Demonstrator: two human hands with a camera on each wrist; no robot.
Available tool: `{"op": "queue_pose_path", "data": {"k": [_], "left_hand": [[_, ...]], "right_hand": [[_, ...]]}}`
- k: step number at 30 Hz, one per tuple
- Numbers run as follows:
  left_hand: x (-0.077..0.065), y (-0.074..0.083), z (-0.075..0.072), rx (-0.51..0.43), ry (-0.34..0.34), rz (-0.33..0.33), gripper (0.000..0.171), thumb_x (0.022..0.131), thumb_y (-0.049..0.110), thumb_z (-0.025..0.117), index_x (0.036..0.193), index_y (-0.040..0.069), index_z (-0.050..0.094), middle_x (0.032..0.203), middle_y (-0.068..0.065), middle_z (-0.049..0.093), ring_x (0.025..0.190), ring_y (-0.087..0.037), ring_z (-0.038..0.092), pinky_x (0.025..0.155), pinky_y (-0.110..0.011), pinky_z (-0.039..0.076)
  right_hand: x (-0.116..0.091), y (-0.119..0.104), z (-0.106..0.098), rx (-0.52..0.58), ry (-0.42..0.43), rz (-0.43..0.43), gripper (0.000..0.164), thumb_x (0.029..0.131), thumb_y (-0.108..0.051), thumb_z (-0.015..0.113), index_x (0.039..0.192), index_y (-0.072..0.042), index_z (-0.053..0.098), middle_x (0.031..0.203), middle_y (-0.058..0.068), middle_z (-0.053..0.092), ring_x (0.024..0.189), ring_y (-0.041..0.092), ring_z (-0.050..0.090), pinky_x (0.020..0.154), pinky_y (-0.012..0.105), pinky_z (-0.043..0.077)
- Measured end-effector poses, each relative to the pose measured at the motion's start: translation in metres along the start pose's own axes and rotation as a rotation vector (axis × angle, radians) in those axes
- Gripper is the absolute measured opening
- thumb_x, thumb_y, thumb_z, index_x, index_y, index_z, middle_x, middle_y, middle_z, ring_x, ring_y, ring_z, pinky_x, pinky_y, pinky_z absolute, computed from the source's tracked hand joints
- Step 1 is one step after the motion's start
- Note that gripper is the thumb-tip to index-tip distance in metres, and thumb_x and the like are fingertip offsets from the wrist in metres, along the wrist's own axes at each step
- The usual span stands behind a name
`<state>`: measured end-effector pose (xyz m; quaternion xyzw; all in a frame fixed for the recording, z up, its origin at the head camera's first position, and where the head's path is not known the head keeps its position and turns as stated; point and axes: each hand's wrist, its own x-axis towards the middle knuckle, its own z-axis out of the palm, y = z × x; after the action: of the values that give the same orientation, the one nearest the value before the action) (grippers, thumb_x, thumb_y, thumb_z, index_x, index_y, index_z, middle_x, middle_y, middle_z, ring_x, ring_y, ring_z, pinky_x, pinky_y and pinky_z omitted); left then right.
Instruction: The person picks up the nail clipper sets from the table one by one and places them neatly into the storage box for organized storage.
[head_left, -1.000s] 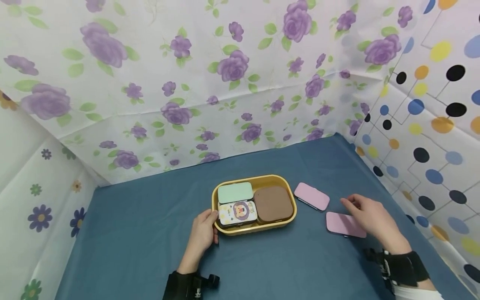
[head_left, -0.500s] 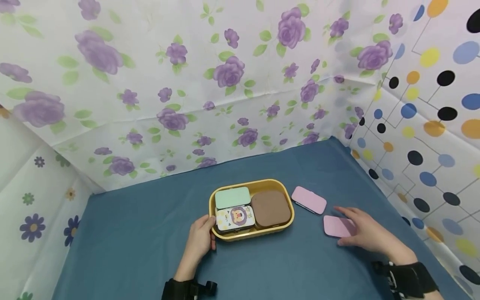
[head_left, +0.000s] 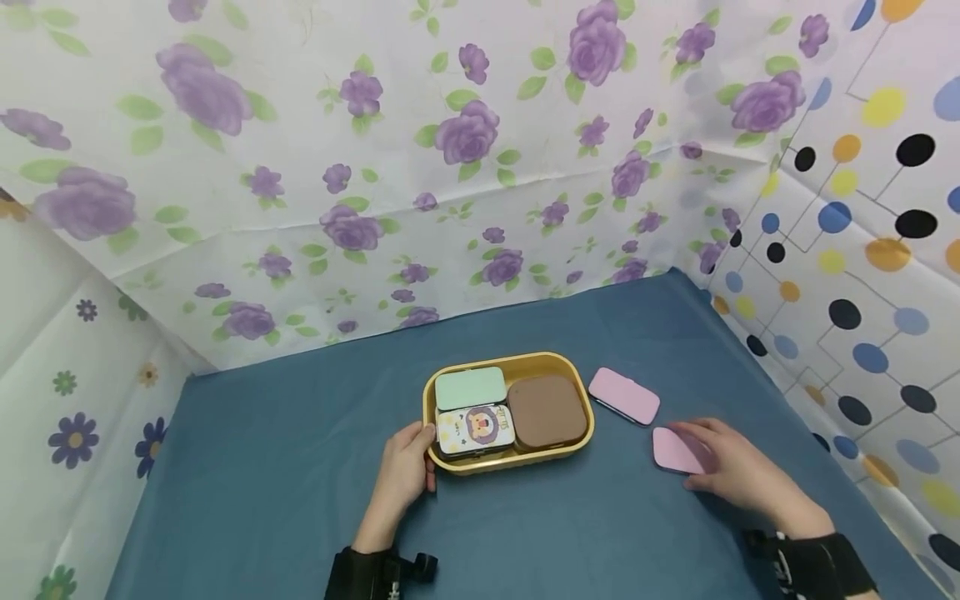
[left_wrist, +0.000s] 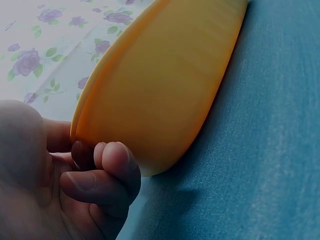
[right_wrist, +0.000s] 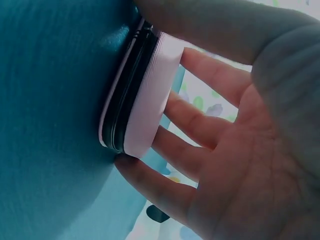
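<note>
My left hand (head_left: 405, 467) pinches the left rim of a yellow oval tray (head_left: 510, 462), thumb over the edge and other fingers curled outside, as the left wrist view shows. Inside the tray lie a mint-green tin (head_left: 471, 388), a white tin with a lion print (head_left: 480, 427) and a brown rounded-square box (head_left: 549, 410). At the right, my right hand (head_left: 738, 467) grips a pink case (head_left: 677, 451) with thumb and fingers on opposite edges. The right wrist view shows the dark side band of this pink case (right_wrist: 155, 100), close to the cloth.
A second pink case (head_left: 624, 396) lies between the tray and my right hand. Blue cloth (head_left: 540, 533) covers the table. A floral sheet (head_left: 420, 167) stands behind, and a dotted sheet (head_left: 862, 275) rises on the right.
My right hand has come down from above the nearer pink case, spread its fingers and settled round its edges. The left hand stays on the tray rim.
</note>
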<state>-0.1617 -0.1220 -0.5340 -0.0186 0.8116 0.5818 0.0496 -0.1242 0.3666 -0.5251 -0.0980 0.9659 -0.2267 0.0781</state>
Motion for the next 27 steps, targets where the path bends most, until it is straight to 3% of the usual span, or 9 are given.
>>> {"op": "queue_pose_path", "data": {"k": [11, 17, 27], "left_hand": [[0.0009, -0.0008, -0.0019, 0.004, -0.011, -0.001, 0.041, 0.116, 0.025, 0.045, 0.081, 0.006, 0.058, 0.059, -0.010, 0.056, 0.041, -0.027, 0.055, 0.043, -0.036, 0.044], [0.0012, -0.0017, -0.0014, 0.015, -0.026, -0.003, 0.041, 0.116, 0.025, 0.045, 0.082, 0.006, 0.058, 0.060, -0.009, 0.055, 0.042, -0.027, 0.055, 0.043, -0.036, 0.043], [0.0009, -0.0016, -0.0021, -0.002, -0.017, -0.001, 0.042, 0.116, 0.027, 0.046, 0.082, 0.004, 0.058, 0.061, -0.009, 0.055, 0.042, -0.026, 0.055, 0.043, -0.036, 0.044]], "right_hand": [[0.0046, 0.0023, -0.0018, -0.068, -0.007, 0.013, 0.080, 0.074, -0.025, 0.100, 0.141, 0.002, 0.065, 0.130, 0.024, 0.065, 0.120, 0.047, 0.061, 0.099, 0.068, 0.048], [0.0037, 0.0031, -0.0042, -0.072, -0.049, 0.045, 0.080, 0.074, -0.031, 0.100, 0.140, 0.000, 0.067, 0.128, 0.021, 0.066, 0.118, 0.045, 0.063, 0.098, 0.069, 0.049], [0.0037, 0.0021, -0.0080, -0.111, -0.037, 0.087, 0.085, 0.072, -0.045, 0.099, 0.139, -0.004, 0.068, 0.128, 0.022, 0.067, 0.117, 0.045, 0.064, 0.094, 0.070, 0.051]]}}
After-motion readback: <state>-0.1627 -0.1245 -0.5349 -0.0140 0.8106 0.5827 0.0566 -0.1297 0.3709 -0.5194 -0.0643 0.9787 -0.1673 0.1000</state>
